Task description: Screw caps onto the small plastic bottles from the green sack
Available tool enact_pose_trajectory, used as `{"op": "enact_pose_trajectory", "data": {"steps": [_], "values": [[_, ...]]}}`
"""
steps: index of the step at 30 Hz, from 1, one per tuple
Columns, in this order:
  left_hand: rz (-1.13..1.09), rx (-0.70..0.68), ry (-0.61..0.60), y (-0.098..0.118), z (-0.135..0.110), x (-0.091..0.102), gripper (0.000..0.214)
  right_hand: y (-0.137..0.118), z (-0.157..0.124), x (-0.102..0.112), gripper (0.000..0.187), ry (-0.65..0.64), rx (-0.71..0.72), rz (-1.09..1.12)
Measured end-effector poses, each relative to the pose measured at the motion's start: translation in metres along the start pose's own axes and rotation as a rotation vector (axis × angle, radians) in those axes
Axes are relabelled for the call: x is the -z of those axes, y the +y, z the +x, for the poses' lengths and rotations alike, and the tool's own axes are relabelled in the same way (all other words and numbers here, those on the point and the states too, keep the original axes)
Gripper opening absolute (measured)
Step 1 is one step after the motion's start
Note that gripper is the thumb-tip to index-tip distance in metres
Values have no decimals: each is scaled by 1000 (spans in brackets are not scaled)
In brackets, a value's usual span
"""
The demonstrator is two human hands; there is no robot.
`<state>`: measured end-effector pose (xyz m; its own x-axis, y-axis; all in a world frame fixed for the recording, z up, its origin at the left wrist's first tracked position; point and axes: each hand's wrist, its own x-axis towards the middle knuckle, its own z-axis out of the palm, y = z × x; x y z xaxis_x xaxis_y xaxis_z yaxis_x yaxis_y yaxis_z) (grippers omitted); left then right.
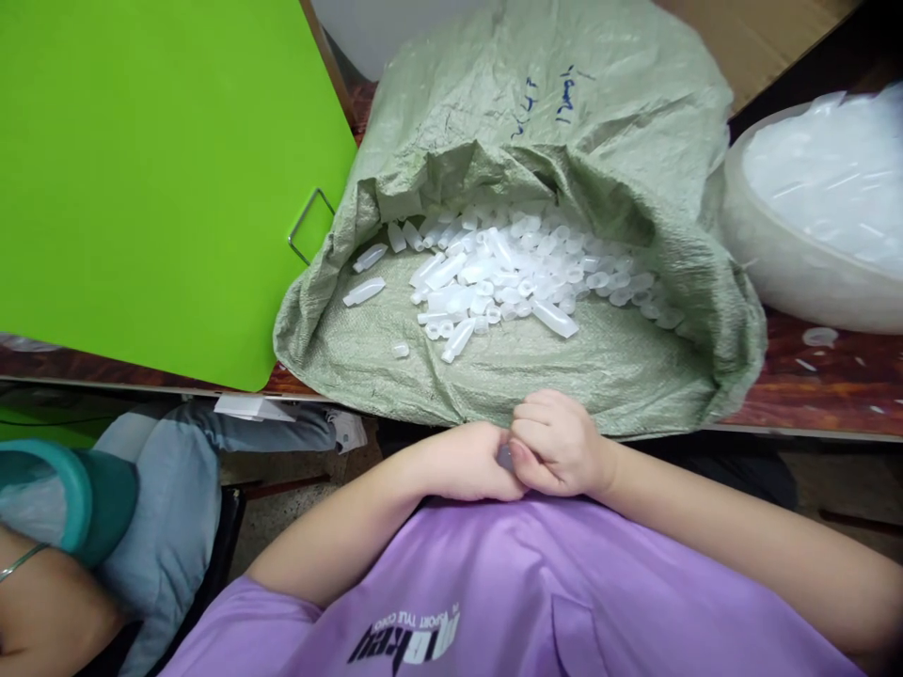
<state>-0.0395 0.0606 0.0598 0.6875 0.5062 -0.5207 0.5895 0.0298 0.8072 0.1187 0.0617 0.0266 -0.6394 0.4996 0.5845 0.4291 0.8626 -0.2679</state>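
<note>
My left hand [476,463] and my right hand [557,442] are closed and pressed together in front of the purple shirt, at the near edge of the sack. Between them shows a sliver of a small greyish piece [505,458]; the fingers hide the rest of it. Just beyond the hands, a pale green woven sack [367,362] lies with its mouth open toward me. Inside is a heap of translucent white plastic tube-like pieces [494,273], some with a tapered end. A few lie apart at the left, including one short stub [401,350].
A tub [790,254] piled with translucent white pieces stands at the right, near a small round piece [819,337]. On the left are a bright green board [162,188] and a metal handle [303,226]. Another person's arm [49,611] and a teal bucket [105,498] are lower left.
</note>
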Motion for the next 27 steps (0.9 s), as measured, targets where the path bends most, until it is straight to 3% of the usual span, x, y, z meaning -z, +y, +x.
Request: {"op": "enact_pose_trajectory", "data": {"steps": [5,7,9,11,13,16,19,21,25,26,27], "values": [[-54,33,204,-4,-1,-8,18,-3,3,-9,40,-254,-286,92],[-147,13,210,-13,-2,-7,18,0,10,-6,38,-385,-279,107],[-263,20,136,-27,-3,-6,14,7,20,0,35,-463,-252,136],[-365,105,31,-44,-1,-9,17,18,34,6,35,-470,-350,111],[-423,225,-39,-60,7,-15,16,34,50,8,31,-434,-535,-8],[-434,330,-12,-74,25,-27,13,56,72,0,27,-433,-650,-208],[-349,286,33,-72,34,-29,24,66,85,-13,31,-478,-644,-321],[-196,170,-7,-63,25,-19,32,65,88,-19,31,-481,-660,-356],[70,-25,-234,-35,-14,23,34,60,87,-25,29,-494,-678,-363],[108,-59,-184,-29,-22,35,33,60,86,-25,28,-502,-671,-352],[200,-85,-24,-25,-26,47,33,59,85,-25,27,-509,-661,-338]]}}
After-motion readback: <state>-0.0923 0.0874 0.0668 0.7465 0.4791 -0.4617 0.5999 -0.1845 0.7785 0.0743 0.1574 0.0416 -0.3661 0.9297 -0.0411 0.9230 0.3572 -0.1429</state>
